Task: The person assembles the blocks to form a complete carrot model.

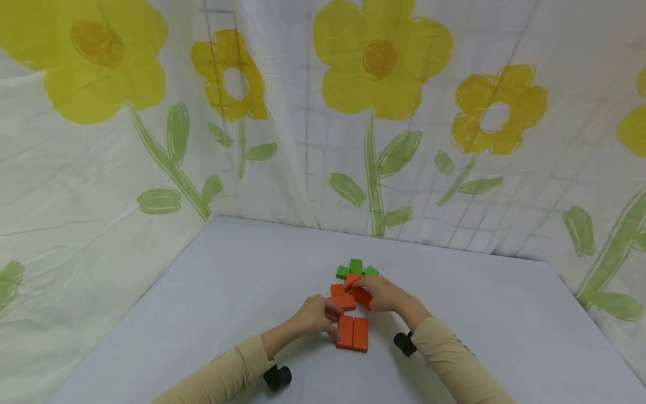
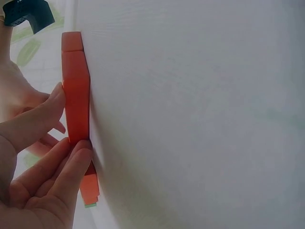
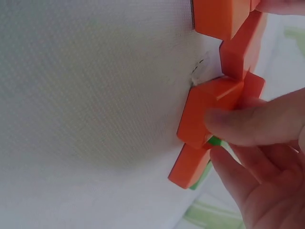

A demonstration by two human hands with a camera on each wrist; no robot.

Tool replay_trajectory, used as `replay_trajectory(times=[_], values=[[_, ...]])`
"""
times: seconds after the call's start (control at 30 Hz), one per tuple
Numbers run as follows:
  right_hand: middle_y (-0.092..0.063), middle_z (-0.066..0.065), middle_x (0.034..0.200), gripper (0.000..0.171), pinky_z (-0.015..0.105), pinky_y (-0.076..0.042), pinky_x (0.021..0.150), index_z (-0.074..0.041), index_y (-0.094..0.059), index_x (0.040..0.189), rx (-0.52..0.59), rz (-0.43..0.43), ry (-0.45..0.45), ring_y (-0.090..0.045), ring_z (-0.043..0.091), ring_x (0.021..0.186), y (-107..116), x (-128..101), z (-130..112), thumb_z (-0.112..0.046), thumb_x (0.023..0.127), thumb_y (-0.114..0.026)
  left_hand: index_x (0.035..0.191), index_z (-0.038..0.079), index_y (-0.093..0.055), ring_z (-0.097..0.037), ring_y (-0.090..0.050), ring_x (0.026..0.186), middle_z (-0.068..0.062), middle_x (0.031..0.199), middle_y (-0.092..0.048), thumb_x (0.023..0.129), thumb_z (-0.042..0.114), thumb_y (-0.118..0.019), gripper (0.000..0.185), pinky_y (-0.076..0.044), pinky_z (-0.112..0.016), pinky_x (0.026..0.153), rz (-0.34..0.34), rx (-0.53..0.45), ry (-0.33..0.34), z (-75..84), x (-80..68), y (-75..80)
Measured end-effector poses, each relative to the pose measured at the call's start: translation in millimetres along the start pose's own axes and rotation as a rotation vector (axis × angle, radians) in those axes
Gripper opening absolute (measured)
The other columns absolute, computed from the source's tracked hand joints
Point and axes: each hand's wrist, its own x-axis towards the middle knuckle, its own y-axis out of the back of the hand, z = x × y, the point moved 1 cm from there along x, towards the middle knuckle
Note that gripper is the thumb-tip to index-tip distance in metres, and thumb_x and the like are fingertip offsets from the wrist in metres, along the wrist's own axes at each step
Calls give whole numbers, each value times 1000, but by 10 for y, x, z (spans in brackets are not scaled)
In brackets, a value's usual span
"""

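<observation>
Two flat red rectangular blocks lie side by side, a left one and a right one. My left hand grips the left block, thumb at its near side and fingertips at its far end. Beyond them lies another red block with a small orange cube behind it. My right hand pinches an angular orange block, thumb on its face; the palm hides part of it. Touching that block is a further orange one.
Several green blocks lie at the far end of the arrangement. The pale tabletop reaches back to a hanging white cloth printed with yellow flowers. Both wrists wear black cameras, the left and the right.
</observation>
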Motion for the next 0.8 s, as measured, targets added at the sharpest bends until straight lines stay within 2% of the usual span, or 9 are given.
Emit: replay_trajectory(times=[0.2, 0.4, 0.6, 0.8], values=[[-58, 18, 120, 51, 46, -51, 85, 5, -64, 119, -3, -21, -60, -51, 28, 99, 2, 17, 29, 19, 70, -67, 99, -4, -73, -16, -66, 81, -7, 91, -72, 68, 0, -86, 34, -56, -28, 74, 2, -8, 0, 5, -2, 4], [-56, 18, 124, 53, 46, -50, 89, 6, -62, 121, -1, -49, -104, -52, 29, 102, 30, 17, 23, 20, 70, -69, 98, -3, -73, -16, -66, 81, -7, 91, -71, 68, 0, -86, 33, -56, -28, 73, -1, -10, 6, 16, -7, 1], [-58, 13, 123, 61, 44, -50, 87, -3, -62, 123, 17, -78, -75, -49, 25, 100, 52, -10, -13, 24, 68, -66, 98, -3, -73, -16, -65, 81, -7, 90, -71, 68, 0, -86, 34, -56, -30, 75, 1, -9, 24, 26, -9, 6], [-57, 15, 120, 51, 46, -50, 88, 2, -62, 118, -16, -100, -45, -51, 28, 101, 70, -36, -12, 14, 71, -75, 100, -4, -73, -17, -65, 82, -7, 91, -71, 69, 0, -86, 34, -56, -31, 76, -4, -22, 28, 39, -15, 15]])
